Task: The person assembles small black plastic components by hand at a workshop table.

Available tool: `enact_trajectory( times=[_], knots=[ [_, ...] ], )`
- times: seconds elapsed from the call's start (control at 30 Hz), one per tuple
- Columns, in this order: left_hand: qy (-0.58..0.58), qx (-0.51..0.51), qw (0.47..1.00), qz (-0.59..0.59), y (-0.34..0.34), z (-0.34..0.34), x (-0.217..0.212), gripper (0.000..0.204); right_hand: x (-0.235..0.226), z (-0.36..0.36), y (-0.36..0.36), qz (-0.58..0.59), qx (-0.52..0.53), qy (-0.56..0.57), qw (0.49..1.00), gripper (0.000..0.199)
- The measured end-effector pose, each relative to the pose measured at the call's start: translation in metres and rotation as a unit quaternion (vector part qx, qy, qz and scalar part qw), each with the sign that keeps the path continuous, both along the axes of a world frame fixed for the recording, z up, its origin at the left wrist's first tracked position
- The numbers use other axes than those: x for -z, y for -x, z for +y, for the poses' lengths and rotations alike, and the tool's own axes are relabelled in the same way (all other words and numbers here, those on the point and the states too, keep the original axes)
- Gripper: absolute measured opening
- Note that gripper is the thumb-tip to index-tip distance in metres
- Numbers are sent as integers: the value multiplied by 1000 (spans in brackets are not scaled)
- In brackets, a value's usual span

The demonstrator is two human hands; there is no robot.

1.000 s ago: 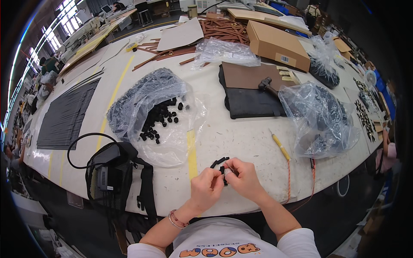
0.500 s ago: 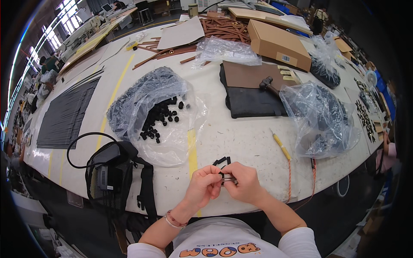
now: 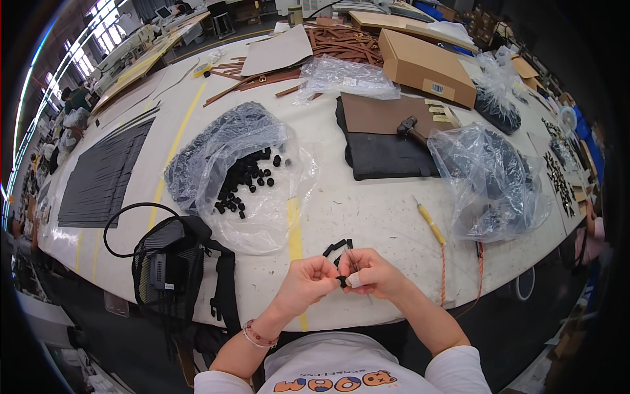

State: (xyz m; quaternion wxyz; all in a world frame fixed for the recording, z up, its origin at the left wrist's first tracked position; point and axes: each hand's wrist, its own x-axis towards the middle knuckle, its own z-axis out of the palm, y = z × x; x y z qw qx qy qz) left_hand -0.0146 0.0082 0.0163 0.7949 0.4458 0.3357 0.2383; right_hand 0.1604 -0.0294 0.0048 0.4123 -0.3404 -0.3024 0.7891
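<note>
Near the table's front edge, my left hand (image 3: 307, 282) pinches a small black piece (image 3: 341, 281) between thumb and fingers. Close beside it is my right hand (image 3: 375, 274), closed around a slim metal tool (image 3: 352, 257), its exact kind hidden by the fingers. My right fingertips meet the black piece from the other side. Just beyond both hands, a narrow black strap (image 3: 333, 248) shows partly; whether it joins the piece I cannot tell. Ahead to the left, loose black knobs or caps (image 3: 246, 174) spill out of a clear plastic bag (image 3: 246, 233).
A black mesh bag (image 3: 164, 256) with a strap lies front left. A yellow-handled tool (image 3: 430, 223) on a cord is to the right, near another plastic bag (image 3: 489, 190). A hammer (image 3: 410, 128) rests on dark sheets (image 3: 387, 157). Behind stands a cardboard box (image 3: 426, 69).
The metal tool now points up and away from me in my right hand. My hands have shifted slightly, and the black piece shows between my fingertips.
</note>
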Motion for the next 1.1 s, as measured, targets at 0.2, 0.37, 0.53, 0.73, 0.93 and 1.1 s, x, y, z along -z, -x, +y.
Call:
enact_trajectory(
  times=[0.2,0.37,0.53,0.73,0.93,1.1],
  knots=[
    [-441,-110,876,165,-11,-14,18,6,4,1,10,-261,116,-153,946,11],
    [-674,-148,697,197,-18,-8,28,9,2,2,24,-415,222,-223,854,12],
    [-562,-124,805,144,-13,-4,34,8,1,-2,22,-473,196,-273,814,10],
    [-295,-144,940,97,-16,-4,22,7,-5,-6,18,-492,167,-389,761,9],
    [-20,-97,995,-30,-5,10,21,13,-2,-7,5,-418,104,-217,876,14],
    [99,-70,988,-99,-5,12,21,13,-10,-8,6,-307,12,-125,943,19]
  ],
)
